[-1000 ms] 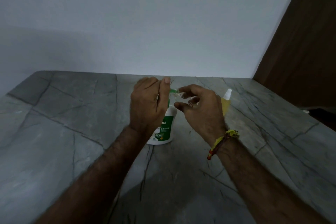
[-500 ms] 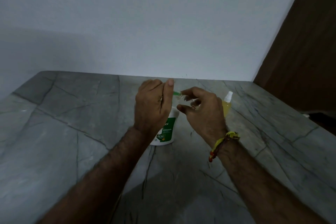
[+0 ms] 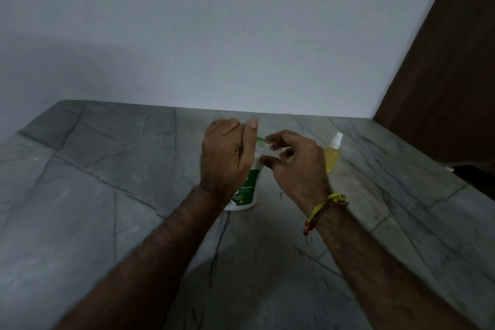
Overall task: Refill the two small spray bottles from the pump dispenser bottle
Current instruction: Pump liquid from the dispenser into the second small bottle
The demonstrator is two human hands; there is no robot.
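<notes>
Head view looks down on a grey stone table (image 3: pixel 112 169) with dark veins, set against a pale wall (image 3: pixel 214 35), and a brown panel (image 3: pixel 450 61) rises past the table's far right corner. 2 bare forearms reach in from the near edge and meet over the middle of the table.

The left hand (image 3: pixel 227 158) is curled over the top of the pump dispenser bottle (image 3: pixel 245 191), with its thumb pointing straight up and the other fingers folded round the pump head, which is hidden under the hand. Only the green spout (image 3: pixel 260 138) pokes out to the right of the thumb. The bottle is white with a green label and stands upright on the table near its middle, its upper part covered by the hand.

The right hand (image 3: pixel 297 169) is just beside the left, fingers bent, and pinches a small clear spray bottle (image 3: pixel 270 145) between thumb and fingertips. That bottle is held off the table with its open end against the tip of the green spout; most of it is hidden by the fingers, and its fill level cannot be told. A yellow and red thread band (image 3: pixel 325 209) circles the right wrist.

The 2nd spray bottle (image 3: pixel 333 154) stands upright on the table towards the far right edge, behind the right hand and apart from it. It has a white nozzle cap and holds yellow liquid.
</notes>
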